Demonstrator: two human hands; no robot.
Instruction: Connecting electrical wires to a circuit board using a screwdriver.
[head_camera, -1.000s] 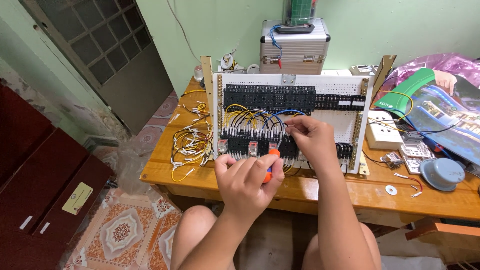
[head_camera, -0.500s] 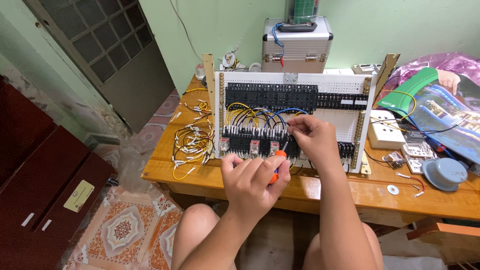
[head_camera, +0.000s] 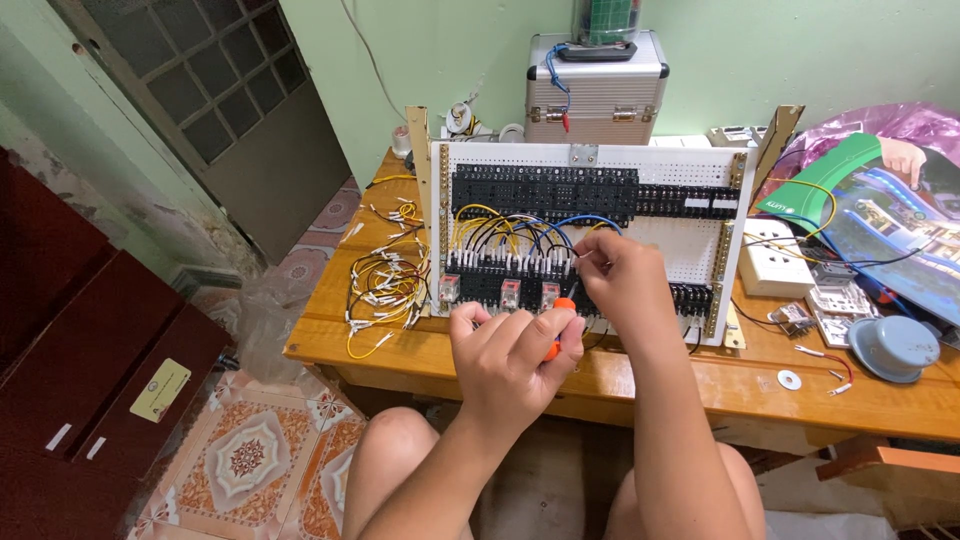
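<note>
Nearest, the left hand (head_camera: 515, 350) is clenched around an orange-handled screwdriver (head_camera: 556, 330), its tip aimed at the lower row of black terminal blocks (head_camera: 600, 296) on the white perforated panel (head_camera: 690, 250). Just beyond, the right hand (head_camera: 622, 282) pinches a wire end (head_camera: 576, 262) between thumb and fingertips, holding it at the same row, near the middle of the panel.

On the panel's left half a tangle of yellow, blue and black wires (head_camera: 510, 235) is already run between the upper and lower rows, so that part looks wired. The right half of the lower row and most of the upper black blocks (head_camera: 560, 188) show no wires, so much seems left. To the left on the wooden table (head_camera: 640, 385) lies a loose bundle of cut wires with white ends (head_camera: 385, 285), apparently unused stock. Farthest back stands a metal case (head_camera: 597, 88) against the green wall.
</note>
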